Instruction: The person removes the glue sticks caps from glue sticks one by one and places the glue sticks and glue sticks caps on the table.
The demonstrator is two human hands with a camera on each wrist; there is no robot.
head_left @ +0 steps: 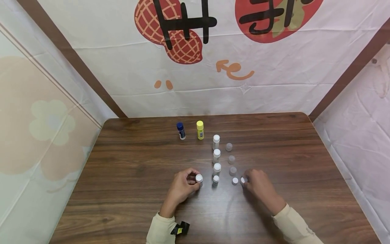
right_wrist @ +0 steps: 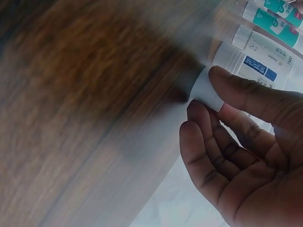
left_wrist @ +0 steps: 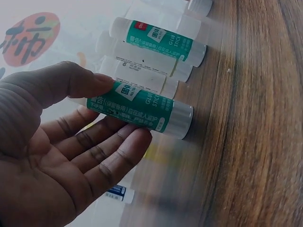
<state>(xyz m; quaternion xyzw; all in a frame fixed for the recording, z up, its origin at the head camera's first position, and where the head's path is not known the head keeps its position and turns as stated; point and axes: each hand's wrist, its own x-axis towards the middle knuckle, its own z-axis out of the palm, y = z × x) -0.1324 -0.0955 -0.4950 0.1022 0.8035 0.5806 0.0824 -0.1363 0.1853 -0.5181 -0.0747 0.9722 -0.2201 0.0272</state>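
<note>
In the head view my left hand (head_left: 179,187) holds a white-topped glue stick (head_left: 199,178) upright, thumb on one side and fingers on the other. Its green label shows in the left wrist view, where the thumb (left_wrist: 97,81) presses the barrel. My right hand (head_left: 260,188) pinches a small white cap (right_wrist: 207,89) between thumb and fingers, low over the table. Between the hands stands a column of several uncapped-looking glue sticks (head_left: 217,168), the nearest one green-labelled (left_wrist: 163,40). To their right are three translucent caps (head_left: 233,170) and a white cap (head_left: 235,181).
Farther back on the brown wooden table (head_left: 131,152) stand a dark blue glue stick (head_left: 181,130) and a yellow glue stick (head_left: 200,130). A printed white cloth (head_left: 122,67) hangs behind the table's back edge. A black band (head_left: 180,228) sits at my left sleeve.
</note>
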